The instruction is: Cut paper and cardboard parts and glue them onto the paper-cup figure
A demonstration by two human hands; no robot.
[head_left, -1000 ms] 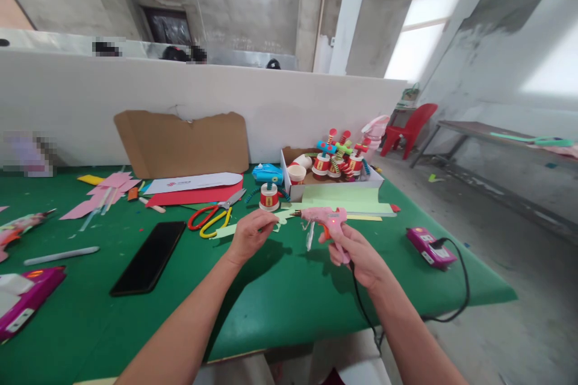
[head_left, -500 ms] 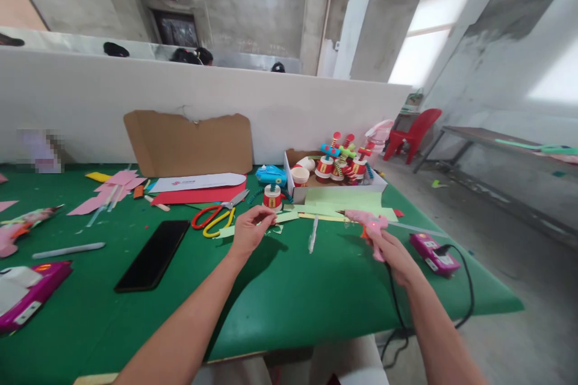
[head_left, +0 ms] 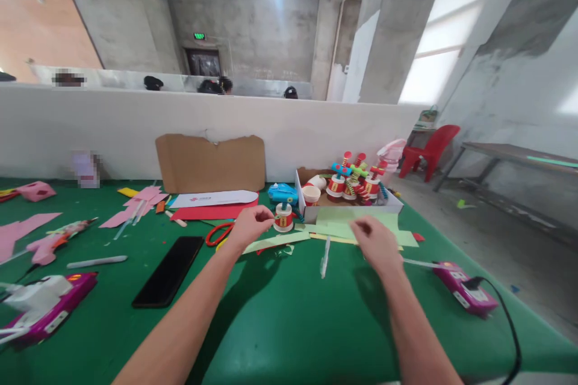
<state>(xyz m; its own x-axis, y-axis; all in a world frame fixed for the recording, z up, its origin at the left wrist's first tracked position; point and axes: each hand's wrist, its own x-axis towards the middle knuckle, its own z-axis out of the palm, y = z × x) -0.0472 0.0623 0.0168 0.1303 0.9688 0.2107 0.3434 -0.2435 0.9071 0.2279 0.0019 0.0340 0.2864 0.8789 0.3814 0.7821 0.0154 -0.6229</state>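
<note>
My left hand (head_left: 253, 227) is closed in a pinch in front of a red and white paper cup figure (head_left: 283, 218); whatever its fingertips hold is too small to make out. Below that hand lies a pale green paper strip (head_left: 275, 242). Red-handled scissors (head_left: 220, 233) are partly hidden behind the left wrist. My right hand (head_left: 374, 242) is raised, fingers curled, in front of light green paper sheets (head_left: 334, 216); its grip is hidden. A clear glue stick (head_left: 422, 263) shows beyond the right wrist, while the pink glue gun is out of sight. A whitish pen-like stick (head_left: 325, 257) lies between the hands.
A white box (head_left: 307, 213) of finished cup figures stands at the back right. A black phone (head_left: 168, 272) and a second pink glue gun (head_left: 47, 246) lie left. Purple power strips (head_left: 467, 292) sit at both sides. A white partition (head_left: 280, 117) closes the back.
The right hand has moved up and left, and the glue gun it held no longer shows. My left hand stays pinched by the cup figure. The view has tilted up and shifted left.
</note>
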